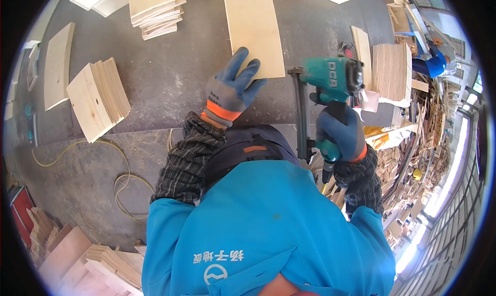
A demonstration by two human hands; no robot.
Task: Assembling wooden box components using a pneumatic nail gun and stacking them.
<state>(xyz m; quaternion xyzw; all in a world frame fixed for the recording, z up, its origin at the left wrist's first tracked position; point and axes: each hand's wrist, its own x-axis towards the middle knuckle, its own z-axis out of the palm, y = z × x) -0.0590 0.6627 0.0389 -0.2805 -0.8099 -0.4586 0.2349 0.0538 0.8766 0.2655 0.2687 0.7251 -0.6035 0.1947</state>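
My left hand, in a grey-blue work glove with an orange cuff, rests with spread fingers at the near end of a long pale wooden board. The board lies on the dark worktable. In my right hand, gloved the same way, is a teal pneumatic nail gun, its handle wrapped by my fingers. The gun's long black magazine points down beside the board's right side, apart from it. A hose fitting shows below its grip.
Stacks of wooden boards stand at the left, far left and right. A yellow hose coils at lower left. Scrap wood heaps up on the right. Another person in blue works at the far right.
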